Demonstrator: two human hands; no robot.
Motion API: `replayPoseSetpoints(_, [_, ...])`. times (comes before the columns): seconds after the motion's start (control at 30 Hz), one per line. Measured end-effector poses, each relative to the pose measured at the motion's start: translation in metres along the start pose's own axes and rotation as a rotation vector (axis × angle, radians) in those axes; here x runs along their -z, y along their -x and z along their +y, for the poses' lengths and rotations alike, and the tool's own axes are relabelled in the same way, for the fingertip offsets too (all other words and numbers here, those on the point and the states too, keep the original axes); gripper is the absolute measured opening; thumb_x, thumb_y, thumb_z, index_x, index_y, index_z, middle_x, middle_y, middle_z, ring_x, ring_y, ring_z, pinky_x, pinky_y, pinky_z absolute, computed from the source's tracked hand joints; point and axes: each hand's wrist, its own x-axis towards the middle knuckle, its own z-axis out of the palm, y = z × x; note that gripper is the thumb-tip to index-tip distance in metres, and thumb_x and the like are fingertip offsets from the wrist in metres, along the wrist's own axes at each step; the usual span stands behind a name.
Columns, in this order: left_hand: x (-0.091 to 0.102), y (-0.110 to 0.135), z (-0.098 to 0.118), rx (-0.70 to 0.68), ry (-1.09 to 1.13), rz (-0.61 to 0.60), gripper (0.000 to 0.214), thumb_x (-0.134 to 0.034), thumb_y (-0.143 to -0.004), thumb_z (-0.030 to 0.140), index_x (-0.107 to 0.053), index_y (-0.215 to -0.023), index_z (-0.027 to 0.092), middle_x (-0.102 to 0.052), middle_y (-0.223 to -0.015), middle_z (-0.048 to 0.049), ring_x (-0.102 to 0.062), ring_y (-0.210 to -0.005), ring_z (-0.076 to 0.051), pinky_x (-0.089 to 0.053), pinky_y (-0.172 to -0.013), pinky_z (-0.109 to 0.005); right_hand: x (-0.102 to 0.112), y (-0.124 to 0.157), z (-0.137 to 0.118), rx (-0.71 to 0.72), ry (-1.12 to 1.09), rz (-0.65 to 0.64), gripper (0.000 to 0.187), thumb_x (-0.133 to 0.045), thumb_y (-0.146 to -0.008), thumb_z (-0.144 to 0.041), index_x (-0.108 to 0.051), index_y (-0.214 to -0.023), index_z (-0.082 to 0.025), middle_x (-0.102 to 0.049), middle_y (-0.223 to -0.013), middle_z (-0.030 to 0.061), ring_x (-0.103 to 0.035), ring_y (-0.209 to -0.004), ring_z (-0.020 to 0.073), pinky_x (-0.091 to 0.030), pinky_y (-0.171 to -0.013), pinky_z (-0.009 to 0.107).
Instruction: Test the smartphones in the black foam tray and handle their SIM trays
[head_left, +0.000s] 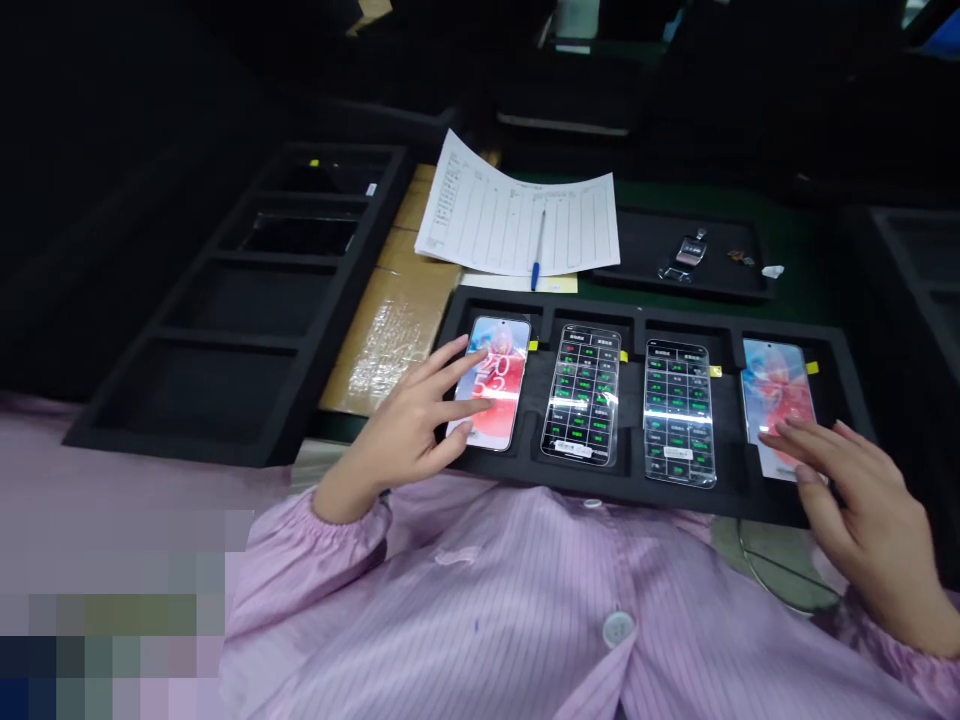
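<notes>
Head view: nearest, a striped lilac smock (540, 590) with a pale button (619, 629) and a gathered cuff (349, 528) at the left wrist. Just beyond, left hand (411, 410) open, with spread fingers over the screen of the leftmost smartphone (504, 425), at or very near the glass, without a grip on anything. Right hand (870, 490) also open, with loosely bent fingers over the lower end of the rightmost smartphone (776, 385); impossible to tell whether in contact. Around these, a black four-compartment tray (631, 385), one smartphone per compartment. On both outer screens, blue-and-red wallpaper; on the two middle smartphones (580, 400), dark grids of mostly green text and a white label (573, 449) near the lower edge. To the left, a brown-taped carton (375, 335), then another black tray (225, 300) with compartments. Farther back, a printed form (517, 225) under a blue pen (535, 275); to its right, on a dark green counter (796, 235), a shallow tray (637, 245) with small items (688, 252) too indistinct to identify.
</notes>
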Motion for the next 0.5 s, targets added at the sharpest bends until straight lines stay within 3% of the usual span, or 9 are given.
replayPoseSetpoints(0.07, [-0.004,-0.005,-0.011,0.050,-0.047,-0.030,0.039,-0.043,-0.097,0.032,-0.071,-0.123,0.024,-0.032,-0.165,-0.0071,-0.018,-0.156,-0.037,-0.028,-0.122,-0.061,-0.006,-0.009,0.009,0.010,0.007,-0.012,0.037,-0.039,-0.102,-0.037,-0.062,-0.130,-0.027,-0.070,-0.125,0.0043,-0.064,-0.121,0.0291,-0.041,-0.116,0.057])
replayPoseSetpoints(0.17, [-0.008,-0.016,-0.018,0.282,-0.149,0.057,0.049,-0.038,-0.099,0.034,-0.058,-0.141,0.017,-0.020,-0.168,-0.0129,-0.007,-0.157,-0.039,-0.015,-0.124,-0.067,-0.010,-0.022,0.017,-0.154,0.097,0.015,0.052,-0.032,-0.102,-0.043,-0.058,-0.139,-0.015,-0.062,-0.137,0.0145,-0.056,-0.131,0.0360,-0.036,-0.116,0.063])
replayPoseSetpoints(0.27, [-0.009,-0.017,-0.016,0.409,-0.120,0.132,0.055,-0.034,-0.101,0.036,-0.045,-0.150,0.013,-0.017,-0.169,-0.0160,-0.003,-0.157,-0.035,-0.015,-0.125,-0.064,-0.009,-0.021,0.019,-0.292,0.166,0.120,0.071,-0.034,-0.099,-0.051,-0.046,-0.149,-0.002,-0.052,-0.144,0.0249,-0.047,-0.138,0.0415,-0.037,-0.116,0.061])
replayPoseSetpoints(0.37, [-0.014,-0.009,-0.011,0.445,0.007,0.164,0.057,-0.031,-0.103,0.039,-0.040,-0.153,0.013,-0.022,-0.167,-0.0163,-0.013,-0.157,-0.030,-0.019,-0.127,-0.058,-0.006,-0.009,0.018,-0.462,0.180,0.181,0.077,-0.039,-0.096,-0.054,-0.044,-0.151,0.001,-0.050,-0.145,0.0276,-0.049,-0.136,0.0445,-0.042,-0.113,0.059])
replayPoseSetpoints(0.5, [-0.022,0.001,-0.006,0.501,0.136,0.237,0.058,-0.033,-0.103,0.041,-0.040,-0.152,0.012,-0.030,-0.164,-0.0171,-0.028,-0.153,-0.028,-0.025,-0.126,-0.053,-0.005,0.000,0.016,-0.676,0.151,0.241,0.071,-0.045,-0.093,-0.048,-0.048,-0.150,-0.005,-0.060,-0.134,0.0259,-0.059,-0.124,0.0452,-0.048,-0.104,0.060])
